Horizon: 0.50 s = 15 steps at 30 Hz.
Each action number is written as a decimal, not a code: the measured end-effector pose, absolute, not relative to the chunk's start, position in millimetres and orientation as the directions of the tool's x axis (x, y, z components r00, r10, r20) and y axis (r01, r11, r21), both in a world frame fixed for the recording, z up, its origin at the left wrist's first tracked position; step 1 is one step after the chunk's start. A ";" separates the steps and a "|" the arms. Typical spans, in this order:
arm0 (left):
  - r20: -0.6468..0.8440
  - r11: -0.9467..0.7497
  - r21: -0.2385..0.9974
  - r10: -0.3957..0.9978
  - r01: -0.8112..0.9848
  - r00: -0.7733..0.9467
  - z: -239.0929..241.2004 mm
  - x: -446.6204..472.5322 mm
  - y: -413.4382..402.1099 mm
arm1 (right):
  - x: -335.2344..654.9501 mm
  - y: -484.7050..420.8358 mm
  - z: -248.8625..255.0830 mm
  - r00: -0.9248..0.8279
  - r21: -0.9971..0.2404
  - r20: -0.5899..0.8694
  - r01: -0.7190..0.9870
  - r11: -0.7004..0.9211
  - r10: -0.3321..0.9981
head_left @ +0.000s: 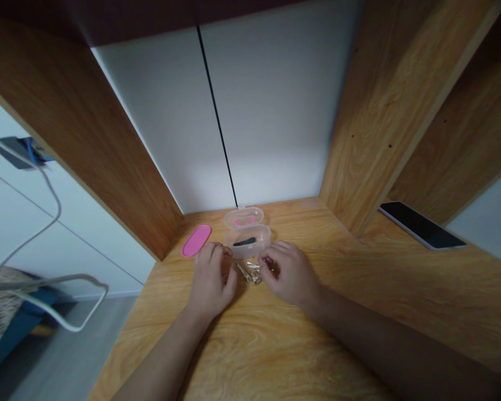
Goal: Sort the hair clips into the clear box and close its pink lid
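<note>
While both hands work the small metal pieces (pixel 250 272) lying before the clear box (pixel 247 240), the left hand (pixel 212 278) rests loosely curled; the right hand (pixel 287 272) seems to pinch one. A careless nudge could scatter them across the desk (pixel 275 345).

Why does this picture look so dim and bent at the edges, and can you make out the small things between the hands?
Head view: dim, brightest on the white back wall; wide lens bows the wooden side panels; left hand and right hand shade the small silvery metal pieces, too soft to identify.
</note>
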<state>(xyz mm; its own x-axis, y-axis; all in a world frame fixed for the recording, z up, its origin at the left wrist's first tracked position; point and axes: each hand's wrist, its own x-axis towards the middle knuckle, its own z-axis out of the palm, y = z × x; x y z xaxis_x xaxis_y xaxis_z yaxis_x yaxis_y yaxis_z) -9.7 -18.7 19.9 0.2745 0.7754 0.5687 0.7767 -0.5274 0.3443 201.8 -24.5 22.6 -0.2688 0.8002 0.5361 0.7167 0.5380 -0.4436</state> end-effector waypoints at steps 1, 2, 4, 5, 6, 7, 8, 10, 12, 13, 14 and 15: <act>0.543 -0.559 0.333 0.772 0.760 0.330 21.6 -9.5 -19.5 | 201.1 -25.9 23.5 -0.329 -0.387 0.501 0.742 0.548 0.800; 0.510 -0.583 0.324 0.771 0.745 0.382 22.8 -9.1 -20.2 | 200.2 -27.4 24.5 -0.377 -0.324 0.471 0.767 0.554 0.798; 0.439 -0.615 0.303 0.768 0.728 0.466 23.8 -7.8 -21.3 | 197.9 -30.2 26.9 -0.432 -0.208 0.424 0.809 0.550 0.796; 0.406 -0.622 0.288 0.768 0.728 0.496 23.8 -6.9 -21.7 | 196.8 -31.6 28.2 -0.447 -0.162 0.405 0.823 0.544 0.797; 0.378 -0.624 0.269 0.769 0.733 0.516 23.5 -6.1 -22.1 | 195.8 -32.8 29.6 -0.458 -0.127 0.388 0.833 0.539 0.800; 0.357 -0.623 0.250 0.771 0.741 0.528 23.3 -5.2 -22.5 | 195.0 -33.9 30.9 -0.465 -0.103 0.373 0.839 0.534 0.803; 0.339 -0.622 0.235 0.773 0.747 0.536 23.0 -4.5 -22.8 | 194.4 -34.8 32.1 -0.470 -0.091 0.361 0.842 0.532 0.806; 0.317 -0.617 0.220 0.778 0.756 0.542 22.7 -3.5 -23.3 | 193.9 -35.9 33.7 -0.476 -0.084 0.341 0.843 0.531 0.810; 0.308 -0.615 0.221 0.780 0.757 0.544 22.5 -3.3 -23.3 | 194.0 -35.9 34.2 -0.478 -0.090 0.327 0.843 0.530 0.815; 0.309 -0.615 0.224 0.781 0.756 0.543 22.2 -3.4 -23.3 | 194.1 -35.7 33.9 -0.478 -0.095 0.321 0.842 0.530 0.817; 0.314 -0.615 0.228 0.780 0.755 0.541 21.9 -3.7 -23.1 | 194.3 -35.3 33.5 -0.480 -0.098 0.316 0.842 0.531 0.818; 0.321 -0.616 0.234 0.779 0.752 0.539 21.5 -4.0 -23.0 | 194.5 -34.8 32.8 -0.481 -0.101 0.313 0.841 0.532 0.819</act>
